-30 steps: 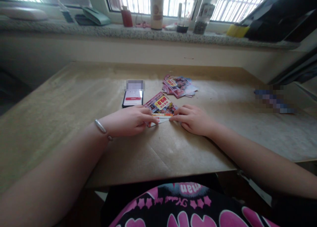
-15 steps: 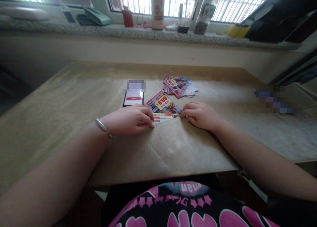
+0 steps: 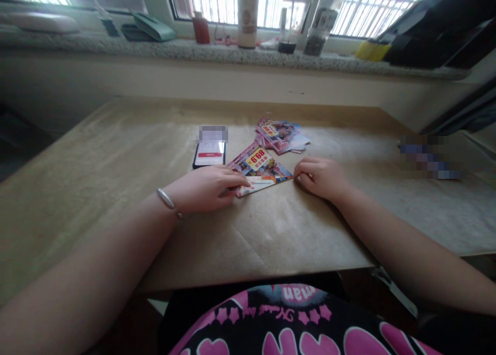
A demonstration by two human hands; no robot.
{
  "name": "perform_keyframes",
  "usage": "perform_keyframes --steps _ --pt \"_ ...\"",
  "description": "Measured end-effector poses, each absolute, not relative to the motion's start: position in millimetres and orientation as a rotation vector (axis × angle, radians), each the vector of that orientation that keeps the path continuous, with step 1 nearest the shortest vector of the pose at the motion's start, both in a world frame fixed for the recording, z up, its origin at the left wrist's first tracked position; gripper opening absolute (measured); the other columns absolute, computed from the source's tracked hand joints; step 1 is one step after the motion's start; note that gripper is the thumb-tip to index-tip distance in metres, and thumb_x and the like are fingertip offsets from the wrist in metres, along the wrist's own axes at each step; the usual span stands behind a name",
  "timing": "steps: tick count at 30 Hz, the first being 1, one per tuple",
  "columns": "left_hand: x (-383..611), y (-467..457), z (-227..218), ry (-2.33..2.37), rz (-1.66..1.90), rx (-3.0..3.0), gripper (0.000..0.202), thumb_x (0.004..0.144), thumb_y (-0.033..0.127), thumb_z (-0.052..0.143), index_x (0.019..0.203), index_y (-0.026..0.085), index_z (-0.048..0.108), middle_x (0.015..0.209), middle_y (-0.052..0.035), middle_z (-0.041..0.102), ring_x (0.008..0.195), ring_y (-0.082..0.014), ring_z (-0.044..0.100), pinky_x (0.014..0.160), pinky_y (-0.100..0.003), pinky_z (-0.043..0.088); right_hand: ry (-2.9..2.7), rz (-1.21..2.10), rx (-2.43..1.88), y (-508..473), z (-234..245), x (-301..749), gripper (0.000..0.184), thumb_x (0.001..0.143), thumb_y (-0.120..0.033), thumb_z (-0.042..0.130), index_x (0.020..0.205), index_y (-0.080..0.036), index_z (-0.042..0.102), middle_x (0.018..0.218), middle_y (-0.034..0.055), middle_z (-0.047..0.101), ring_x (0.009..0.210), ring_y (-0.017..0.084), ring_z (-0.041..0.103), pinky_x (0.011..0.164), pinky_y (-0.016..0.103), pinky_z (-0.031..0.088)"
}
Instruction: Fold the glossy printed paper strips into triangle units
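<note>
Bangle of silver sat on the left wrist, just behind the left hand. That hand lay across the near-left end of a printed leaflet, with its fingers over the paper and its thumb out of sight. Whether it was grasping the leaflet or only pressing it could not be determined. Ahead of the grip, a phone lay face up on a brown paper sheet, just beside the leaflet. The leaflet lay flat on that sheet between both hands, with its yellow price panel uppermost. Its outline suggested a fold, but this could not be confirmed. Farther ahead, a loose heap of similar leaflets lay fanned out, touched by neither hand. At this inspection, one leaflet was in hand and the heap remained unhandled. The right hand was curled, with its fingertips at the leaflet's right tip. Contact there was too slight to confirm, and no clenched hold could be established. Right of the grip lay a blurred object, which could not be identified. Well beyond the grip, a stone windowsill carried a red bottle, a tall canister, a glass jar and a yellow sponge.
</note>
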State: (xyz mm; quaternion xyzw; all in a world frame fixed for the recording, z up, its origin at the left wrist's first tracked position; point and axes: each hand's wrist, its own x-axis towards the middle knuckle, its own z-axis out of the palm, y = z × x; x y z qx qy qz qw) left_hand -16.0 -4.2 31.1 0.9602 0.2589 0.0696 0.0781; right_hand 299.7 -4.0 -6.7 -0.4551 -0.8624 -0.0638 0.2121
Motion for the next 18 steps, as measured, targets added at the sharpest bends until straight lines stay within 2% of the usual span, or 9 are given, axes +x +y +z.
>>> perform_keyframes --steps 5,8,13,18 --pt "-4.8 -10.1 22.4 0.643 0.257 2.975 0.029 0.093 0.021 0.050 0.117 0.022 0.066 0.126 -0.0061 0.064 0.117 -0.0214 0.057 0.102 -0.037 0.047 -2.198 -0.007 -1.457 -4.4 -6.5 291.2 0.022 0.083 -0.020 0.050 0.093 -0.020 0.069 0.086 0.0046 0.073 0.061 0.015 0.059 0.059 0.028 0.043" --pt "-1.5 -10.9 19.9 0.635 0.264 2.968 0.029 0.094 0.025 0.051 0.120 0.021 0.065 0.129 -0.0065 0.062 0.121 -0.0224 0.056 0.105 -0.039 0.046 -2.123 0.215 -1.457 -2.8 -7.7 288.1 0.025 0.086 -0.028 0.052 0.106 -0.020 0.065 0.088 0.0048 0.072 0.064 0.014 0.059 0.058 0.027 0.043" --pt "-1.8 -7.3 16.4 0.612 0.281 2.970 0.030 0.095 0.026 0.051 0.122 0.022 0.063 0.133 -0.0058 0.059 0.124 -0.0216 0.054 0.107 -0.037 0.045 -2.023 0.412 -1.397 0.5 -13.1 286.8 0.014 0.082 -0.031 0.058 0.088 -0.019 0.058 0.075 0.0009 0.063 0.060 0.012 0.053 0.055 0.024 0.040" --pt "-1.3 -6.7 14.8 0.699 0.286 3.028 0.032 0.095 0.028 0.051 0.125 0.023 0.061 0.135 -0.0063 0.058 0.124 -0.0222 0.054 0.104 -0.038 0.047 -1.925 0.626 -1.356 3.5 -18.2 289.8 0.017 0.078 -0.033 0.061 0.085 -0.021 0.052 0.060 -0.0059 0.049 0.050 0.009 0.043 0.047 0.022 0.033"
